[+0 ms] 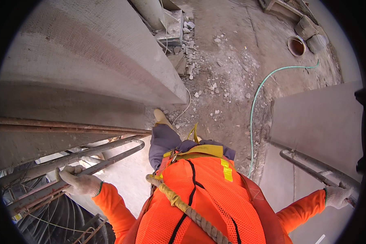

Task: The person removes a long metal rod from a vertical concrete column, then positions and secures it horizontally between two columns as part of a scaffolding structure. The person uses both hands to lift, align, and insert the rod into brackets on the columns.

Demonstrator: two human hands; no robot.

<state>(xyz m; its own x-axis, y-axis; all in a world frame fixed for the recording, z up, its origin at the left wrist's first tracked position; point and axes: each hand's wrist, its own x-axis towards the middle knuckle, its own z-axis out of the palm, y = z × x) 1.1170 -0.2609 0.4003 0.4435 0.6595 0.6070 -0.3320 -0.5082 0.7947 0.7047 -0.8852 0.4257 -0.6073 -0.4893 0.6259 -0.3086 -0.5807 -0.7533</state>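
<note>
My left hand (81, 184), in a pale knit work glove, is closed around a rusty grey scaffold tube (114, 159) at the lower left. Far to the right, my right hand (337, 197), gloved the same way, grips the tube of another scaffold frame (309, 171); its fingers are partly hidden. Between my spread arms, a thick twisted rope (191, 215) with a yellow-wrapped part hangs down the front of my orange mesh vest (166, 207). A yellow strap (203, 150) crosses my waist. One light-coloured boot (162, 116) shows on the left.
A large concrete wall (89, 53) stands at left, with long rusty pipes (69, 126) alongside. Broken rubble (189, 53) litters the concrete floor. A green hose (254, 110) curves across it at right. Buckets (296, 46) stand far right. Dark sheeting (65, 215) lies lower left.
</note>
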